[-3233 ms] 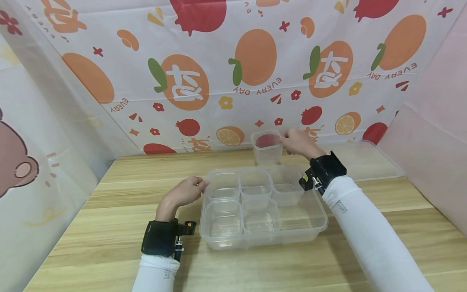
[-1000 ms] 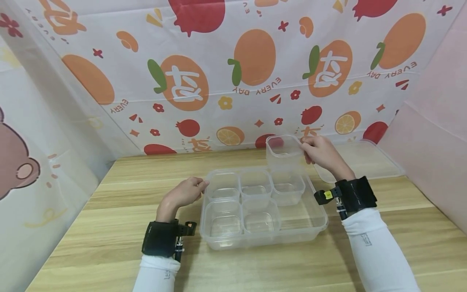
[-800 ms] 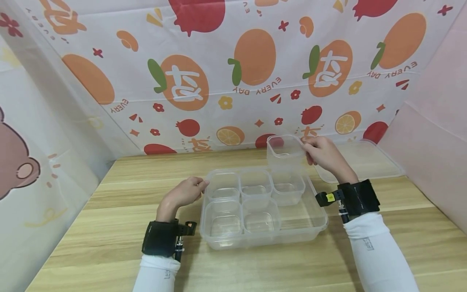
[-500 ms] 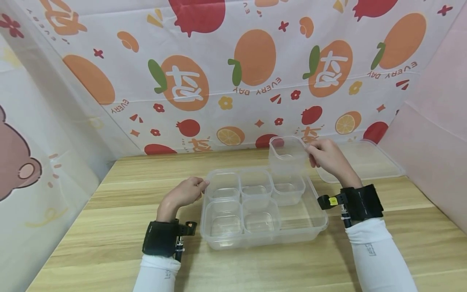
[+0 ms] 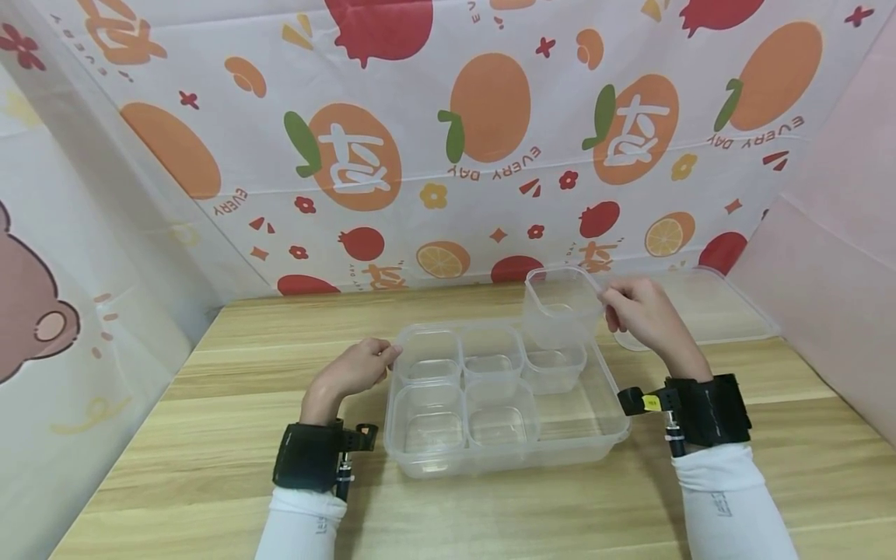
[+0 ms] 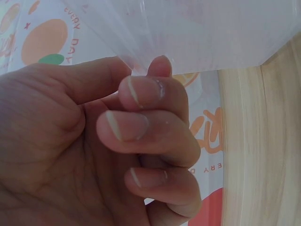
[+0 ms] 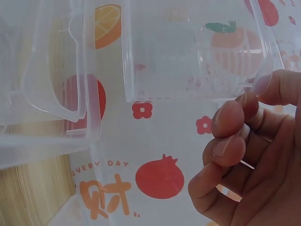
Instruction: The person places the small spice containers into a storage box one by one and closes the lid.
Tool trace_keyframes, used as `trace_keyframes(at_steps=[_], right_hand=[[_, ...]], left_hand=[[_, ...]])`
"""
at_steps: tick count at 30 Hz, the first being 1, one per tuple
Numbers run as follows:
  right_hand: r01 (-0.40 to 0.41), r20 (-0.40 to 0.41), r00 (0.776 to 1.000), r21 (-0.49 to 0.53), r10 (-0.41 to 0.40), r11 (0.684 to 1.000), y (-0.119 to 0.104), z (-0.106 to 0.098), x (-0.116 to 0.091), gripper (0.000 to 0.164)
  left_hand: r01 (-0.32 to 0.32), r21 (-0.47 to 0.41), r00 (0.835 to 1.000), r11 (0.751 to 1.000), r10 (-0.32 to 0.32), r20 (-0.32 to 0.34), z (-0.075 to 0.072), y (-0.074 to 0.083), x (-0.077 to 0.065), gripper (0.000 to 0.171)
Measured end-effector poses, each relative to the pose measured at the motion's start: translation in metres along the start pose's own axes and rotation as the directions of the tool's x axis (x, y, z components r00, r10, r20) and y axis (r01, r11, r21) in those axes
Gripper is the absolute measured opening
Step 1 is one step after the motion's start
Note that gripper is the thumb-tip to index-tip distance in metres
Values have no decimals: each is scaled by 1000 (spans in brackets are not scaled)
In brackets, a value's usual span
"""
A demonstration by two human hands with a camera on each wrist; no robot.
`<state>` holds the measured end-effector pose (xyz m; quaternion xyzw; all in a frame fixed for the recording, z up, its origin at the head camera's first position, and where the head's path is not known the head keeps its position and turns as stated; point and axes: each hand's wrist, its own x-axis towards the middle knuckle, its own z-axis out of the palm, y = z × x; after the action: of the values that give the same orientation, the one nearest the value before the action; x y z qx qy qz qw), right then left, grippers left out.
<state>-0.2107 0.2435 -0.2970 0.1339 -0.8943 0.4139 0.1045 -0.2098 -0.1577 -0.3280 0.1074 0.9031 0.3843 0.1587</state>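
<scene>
A large clear plastic bin [image 5: 560,451] rests on the table with several small clear containers in it, such as the front-left container [image 5: 428,420]. My left hand [image 5: 353,367] pinches the bin's left rim between thumb and forefinger; in the left wrist view the other fingers of that hand [image 6: 146,127] curl below the bin's wall [image 6: 197,37]. With my right hand [image 5: 647,315] I pinch the right rim of another small clear container [image 5: 562,307], held upright above the bin's back-right part. The right wrist view has this container [image 7: 188,56] hanging from the right hand's [image 7: 249,136] thumb and forefinger.
A flat clear lid [image 5: 714,303] lies at the back right of the wooden table [image 5: 175,451]. Behind the table hangs a fruit-printed cloth [image 5: 420,140]. Inside the bin, the front-right space [image 5: 570,416] shows bare bottom.
My right hand has carried the small container rightward, then lower and nearer, from behind the bin to over its back-right part. My left hand stays on the rim.
</scene>
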Motion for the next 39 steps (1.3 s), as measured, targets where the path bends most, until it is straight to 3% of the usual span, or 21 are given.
trace_keyframes(at_steps=[12,23,39], right_hand=[[0,-23,1000,40,1,999,-2,-2,-16,41],[47,-40,998,49,-45,998,-6,-4,-24,40],[93,9,996,67,-94,993,-4,-11,-30,36]], left_hand=[[5,8,1000,1000,-5,-10,2,1,-1,32],[11,18,1000,1000,-11,-7,1,2,-2,33],[1,19,1000,1000,0,-12,2,2,-2,33]])
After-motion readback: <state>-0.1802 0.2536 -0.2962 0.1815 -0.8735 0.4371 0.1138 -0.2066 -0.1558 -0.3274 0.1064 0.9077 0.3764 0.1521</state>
